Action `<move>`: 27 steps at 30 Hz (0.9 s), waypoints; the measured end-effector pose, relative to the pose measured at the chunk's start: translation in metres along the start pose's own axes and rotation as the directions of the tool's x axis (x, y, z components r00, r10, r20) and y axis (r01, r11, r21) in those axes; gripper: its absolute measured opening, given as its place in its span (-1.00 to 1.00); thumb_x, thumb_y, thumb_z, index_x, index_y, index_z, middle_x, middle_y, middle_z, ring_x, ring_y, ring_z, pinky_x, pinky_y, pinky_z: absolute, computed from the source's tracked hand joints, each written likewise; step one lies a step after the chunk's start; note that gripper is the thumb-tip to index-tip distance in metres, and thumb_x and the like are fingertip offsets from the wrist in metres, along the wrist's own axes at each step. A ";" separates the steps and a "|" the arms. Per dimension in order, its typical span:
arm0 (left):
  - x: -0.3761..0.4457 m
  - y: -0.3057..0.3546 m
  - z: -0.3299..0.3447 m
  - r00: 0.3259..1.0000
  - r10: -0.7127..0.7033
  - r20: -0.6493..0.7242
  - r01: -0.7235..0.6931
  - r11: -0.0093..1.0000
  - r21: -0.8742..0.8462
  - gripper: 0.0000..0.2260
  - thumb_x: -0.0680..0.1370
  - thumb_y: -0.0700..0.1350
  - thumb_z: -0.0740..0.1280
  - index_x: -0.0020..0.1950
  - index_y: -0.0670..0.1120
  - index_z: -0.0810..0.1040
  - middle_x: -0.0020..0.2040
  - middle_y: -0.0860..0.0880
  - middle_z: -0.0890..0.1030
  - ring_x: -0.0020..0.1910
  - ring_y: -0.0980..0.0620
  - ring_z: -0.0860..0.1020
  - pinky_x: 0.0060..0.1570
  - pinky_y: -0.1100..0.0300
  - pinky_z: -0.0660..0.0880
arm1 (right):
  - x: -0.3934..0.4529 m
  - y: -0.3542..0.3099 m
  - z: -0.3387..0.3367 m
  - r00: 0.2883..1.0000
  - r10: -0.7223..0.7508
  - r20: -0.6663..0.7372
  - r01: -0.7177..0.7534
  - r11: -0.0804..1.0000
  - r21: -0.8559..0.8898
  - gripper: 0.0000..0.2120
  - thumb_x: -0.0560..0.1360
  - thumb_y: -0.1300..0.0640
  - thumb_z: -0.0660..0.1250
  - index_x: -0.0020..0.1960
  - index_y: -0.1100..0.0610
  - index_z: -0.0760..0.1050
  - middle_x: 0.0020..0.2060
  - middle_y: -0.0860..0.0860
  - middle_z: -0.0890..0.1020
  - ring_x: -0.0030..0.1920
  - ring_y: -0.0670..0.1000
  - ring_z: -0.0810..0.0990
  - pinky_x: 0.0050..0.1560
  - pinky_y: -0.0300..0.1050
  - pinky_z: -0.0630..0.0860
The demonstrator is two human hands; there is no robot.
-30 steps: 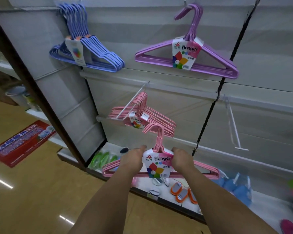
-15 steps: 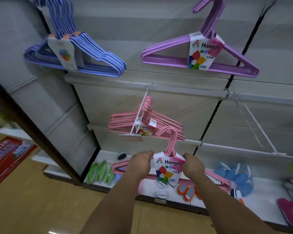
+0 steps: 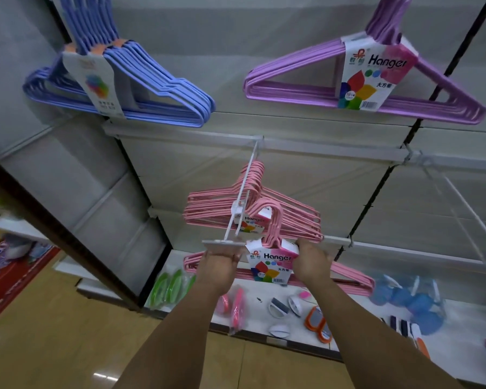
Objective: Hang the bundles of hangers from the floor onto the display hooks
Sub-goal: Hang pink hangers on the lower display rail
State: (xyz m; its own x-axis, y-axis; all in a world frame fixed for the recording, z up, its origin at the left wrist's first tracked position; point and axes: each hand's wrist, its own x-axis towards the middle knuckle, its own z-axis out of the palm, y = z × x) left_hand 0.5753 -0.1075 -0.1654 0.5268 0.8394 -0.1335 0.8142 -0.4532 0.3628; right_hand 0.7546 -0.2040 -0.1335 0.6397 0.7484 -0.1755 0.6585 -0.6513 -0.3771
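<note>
Blue hanger bundle (image 3: pixel 118 80) and purple hanger bundle (image 3: pixel 362 80) hung above, pink hung bundle (image 3: pixel 253 211) on white display hook (image 3: pixel 240 197) just behind, held pink bundle (image 3: pixel 272 262) gripped between left hand (image 3: pixel 219 262) and right hand (image 3: pixel 312 259), its hooks at the hook's tip.

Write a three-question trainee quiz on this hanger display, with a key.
1. True or false: both hands grip the pink bundle.
2. Which colour bundle hangs at upper left? A) blue B) green C) yellow
3. Fill in: the label on the purple bundle reads "____".

Key:
1. True: the left hand and right hand hold it on either side of its label, near the display hook.
2. A, the blue bundle.
3. Hanger.
</note>
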 end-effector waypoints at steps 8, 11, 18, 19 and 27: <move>0.031 -0.039 0.001 0.994 0.113 0.011 -0.114 0.992 0.057 -0.46 0.55 0.05 0.13 0.54 0.04 0.17 0.49 -0.04 0.27 0.44 -0.04 0.25 0.43 0.02 0.20 | 0.020 -0.022 0.036 0.996 -0.027 -0.088 0.028 1.000 0.014 -0.57 0.42 0.38 0.25 0.24 0.10 0.43 0.14 0.06 0.57 0.21 0.10 0.46 0.34 -0.05 0.18; 0.042 -0.043 -0.007 0.979 0.184 0.084 -0.199 0.954 0.227 -0.46 0.63 -0.07 0.07 0.57 0.05 -0.07 0.56 -0.02 0.09 0.52 -0.04 0.08 0.49 0.00 0.05 | 0.023 -0.026 0.044 0.996 -0.043 -0.079 0.040 0.998 -0.042 -0.54 0.45 0.35 0.26 0.31 0.09 0.37 0.20 0.06 0.52 0.25 0.10 0.40 0.37 -0.03 0.13; 0.068 -0.062 -0.005 0.966 0.191 0.173 -0.216 0.967 0.137 -0.47 0.65 0.01 0.05 0.56 0.17 -0.13 0.50 -0.04 0.21 0.47 -0.05 0.19 0.48 0.00 0.11 | 0.042 -0.041 0.062 0.994 -0.106 -0.026 0.100 0.983 -0.156 -0.51 0.45 0.36 0.24 0.35 0.10 0.30 0.24 0.05 0.46 0.28 0.09 0.38 0.38 0.04 0.13; 0.073 -0.062 -0.005 0.969 0.191 0.157 -0.210 0.971 0.114 -0.49 0.66 0.02 0.05 0.56 0.17 -0.10 0.50 -0.05 0.22 0.47 -0.06 0.19 0.46 -0.01 0.14 | 0.046 -0.043 0.063 0.996 -0.087 -0.016 0.084 0.984 -0.155 -0.51 0.46 0.35 0.24 0.35 0.11 0.29 0.26 0.05 0.45 0.29 0.10 0.38 0.39 0.05 0.14; 0.099 -0.053 -0.009 0.961 0.181 0.208 -0.199 0.977 0.069 -0.47 0.64 -0.09 0.09 0.57 0.09 -0.03 0.56 -0.08 0.08 0.54 -0.12 0.04 0.48 -0.09 0.08 | 0.054 -0.054 0.056 0.988 -0.045 0.150 0.062 0.992 -0.113 -0.30 0.47 0.04 0.32 0.50 0.08 0.06 0.40 0.08 0.33 0.43 0.16 0.26 0.47 0.19 0.00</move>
State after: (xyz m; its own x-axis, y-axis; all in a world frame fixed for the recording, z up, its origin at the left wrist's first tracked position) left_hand 0.5818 0.0025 -0.1897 0.7046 0.6624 -0.2546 0.7079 -0.6311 0.3173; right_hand 0.7317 -0.1218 -0.1732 0.5425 0.7874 -0.2928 0.7377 -0.6133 -0.2823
